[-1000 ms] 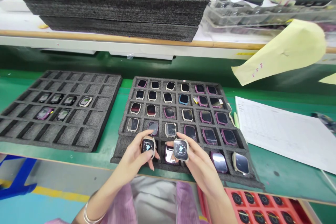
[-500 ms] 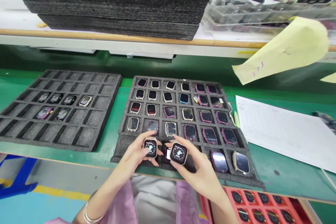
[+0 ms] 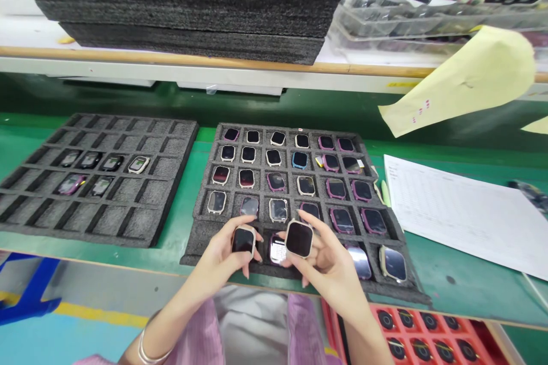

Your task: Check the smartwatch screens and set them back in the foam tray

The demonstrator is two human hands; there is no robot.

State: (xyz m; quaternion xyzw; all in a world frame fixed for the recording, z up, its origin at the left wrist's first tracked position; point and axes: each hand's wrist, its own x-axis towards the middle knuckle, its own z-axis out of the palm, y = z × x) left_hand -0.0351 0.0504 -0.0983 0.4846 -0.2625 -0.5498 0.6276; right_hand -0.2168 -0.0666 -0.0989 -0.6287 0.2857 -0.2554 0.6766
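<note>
My left hand [image 3: 229,251] is closed around a light-framed smartwatch body [image 3: 244,240] with a dark screen. In my right hand [image 3: 327,254] is a second smartwatch body [image 3: 299,238], its pale frame pinched between thumb and fingers, its screen dark too. Both are held over the near edge of a black foam tray [image 3: 201,234], whose pockets hold several more watch bodies in purple, silver and one blue frame. Between my hands, a purple-framed watch [image 3: 277,249] with a white patch on its face lies in the tray, partly covered by my right fingers.
To the left, another foam tray [image 3: 137,228] holds several watches. A paper sheet [image 3: 462,211] lies at right, by a green pen [image 3: 386,193]. Stacked black foam [image 3: 192,11] stands on the shelf, and yellow paper [image 3: 471,80] hangs from it. Below right is a red tray [image 3: 417,328] of round parts.
Both watch screens have gone from a lit dial to dark. My right hand has moved slightly up and right, uncovering more of the purple-framed watch; my left hand has barely moved.
</note>
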